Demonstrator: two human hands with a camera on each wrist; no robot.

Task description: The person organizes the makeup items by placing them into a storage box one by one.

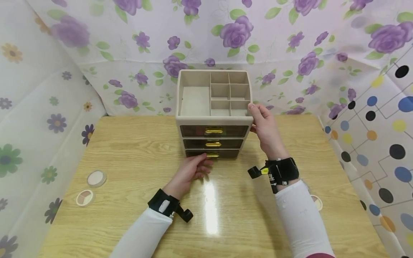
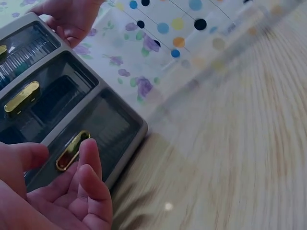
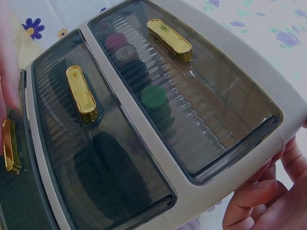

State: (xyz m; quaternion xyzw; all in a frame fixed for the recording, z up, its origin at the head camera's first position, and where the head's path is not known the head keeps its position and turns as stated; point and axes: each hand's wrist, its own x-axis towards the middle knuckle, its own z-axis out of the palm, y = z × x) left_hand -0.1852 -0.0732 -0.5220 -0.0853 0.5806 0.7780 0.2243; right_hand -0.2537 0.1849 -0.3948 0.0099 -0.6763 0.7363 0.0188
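A beige desktop drawer organizer stands on the table, its top divided into compartments and three dark see-through drawers below. My left hand is at the bottom drawer, fingertips right at its gold handle. In the left wrist view the thumb stands apart from the loosely bent fingers. My right hand grips the organizer's right side near the front top corner, with curled fingers against the side wall. Through the top drawer pink and green round items show; a dark oval item lies in the middle drawer.
On the left of the wooden table lie a round white-topped case and a small round palette. Another round palette is partly hidden by the right sleeve. A floral cloth hangs behind the organizer.
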